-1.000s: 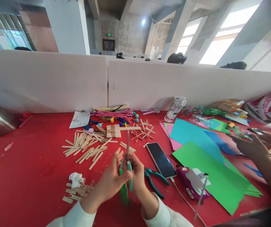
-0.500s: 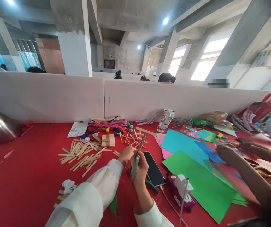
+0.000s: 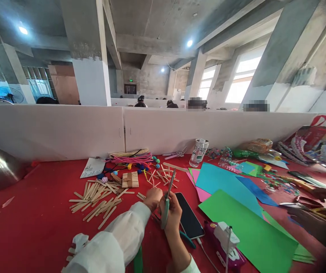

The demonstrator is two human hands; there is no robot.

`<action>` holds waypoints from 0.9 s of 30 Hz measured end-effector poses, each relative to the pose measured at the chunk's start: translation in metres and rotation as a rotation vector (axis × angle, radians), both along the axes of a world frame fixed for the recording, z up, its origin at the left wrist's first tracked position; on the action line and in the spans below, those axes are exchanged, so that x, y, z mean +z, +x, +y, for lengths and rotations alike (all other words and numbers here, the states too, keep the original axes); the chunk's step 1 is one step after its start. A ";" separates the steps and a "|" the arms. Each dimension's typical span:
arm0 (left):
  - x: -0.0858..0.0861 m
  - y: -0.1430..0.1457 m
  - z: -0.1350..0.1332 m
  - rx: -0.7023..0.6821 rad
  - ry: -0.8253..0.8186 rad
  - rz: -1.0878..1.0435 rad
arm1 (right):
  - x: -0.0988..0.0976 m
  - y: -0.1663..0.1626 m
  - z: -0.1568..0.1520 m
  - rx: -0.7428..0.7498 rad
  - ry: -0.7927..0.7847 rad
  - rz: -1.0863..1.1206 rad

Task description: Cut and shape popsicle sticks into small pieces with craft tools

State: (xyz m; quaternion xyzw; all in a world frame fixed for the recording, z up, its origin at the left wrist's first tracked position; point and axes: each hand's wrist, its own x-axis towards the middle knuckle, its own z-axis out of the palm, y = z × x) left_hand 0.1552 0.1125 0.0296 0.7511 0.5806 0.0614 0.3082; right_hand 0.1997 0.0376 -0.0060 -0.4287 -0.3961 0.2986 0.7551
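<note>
Scissors (image 3: 167,201) clamped in my right hand (image 3: 172,208) fingers, blades up | left hand (image 3: 153,197) fisted, contents unclear | risk: blades nick left knuckles, hands touching.

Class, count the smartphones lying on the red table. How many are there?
1. The black smartphone lies screen up just right of the right hand, which grips green-handled scissors. Clutter at the far right may hide another.
</note>
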 end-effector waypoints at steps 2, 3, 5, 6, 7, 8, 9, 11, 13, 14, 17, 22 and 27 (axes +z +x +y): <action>0.005 -0.018 -0.009 0.013 -0.023 -0.044 | 0.002 0.002 -0.001 0.011 -0.009 0.014; 0.008 -0.031 -0.015 0.022 -0.025 -0.081 | 0.003 0.003 -0.001 0.019 -0.015 0.021; 0.015 -0.063 -0.031 0.035 -0.022 -0.186 | 0.005 0.003 -0.002 0.048 -0.029 0.033; 0.019 -0.083 -0.040 0.042 -0.018 -0.254 | 0.005 0.003 -0.003 0.066 -0.037 0.038; 0.023 -0.103 -0.051 0.055 -0.019 -0.319 | 0.006 0.002 -0.005 0.087 -0.045 0.043; 0.026 -0.122 -0.062 0.074 -0.027 -0.378 | 0.007 0.000 -0.006 0.111 -0.054 0.046; 0.029 -0.141 -0.074 0.104 -0.035 -0.426 | 0.008 -0.002 -0.007 0.137 -0.064 0.047; 0.032 -0.173 -0.099 0.185 -0.035 -0.499 | 0.008 -0.007 -0.011 0.193 -0.082 0.043; 0.031 -0.197 -0.120 0.257 -0.028 -0.535 | 0.008 -0.013 -0.014 0.252 -0.098 0.029; 0.029 -0.206 -0.128 0.287 -0.024 -0.537 | 0.008 -0.016 -0.016 0.280 -0.107 0.021; 0.023 -0.225 -0.143 0.345 0.006 -0.499 | 0.004 -0.023 -0.020 0.355 -0.134 -0.009; 0.015 -0.254 -0.149 0.375 0.085 -0.370 | -0.002 -0.026 -0.024 0.409 -0.161 -0.047; 0.002 -0.261 -0.162 0.215 0.177 -0.130 | -0.002 -0.024 -0.022 0.403 -0.167 -0.071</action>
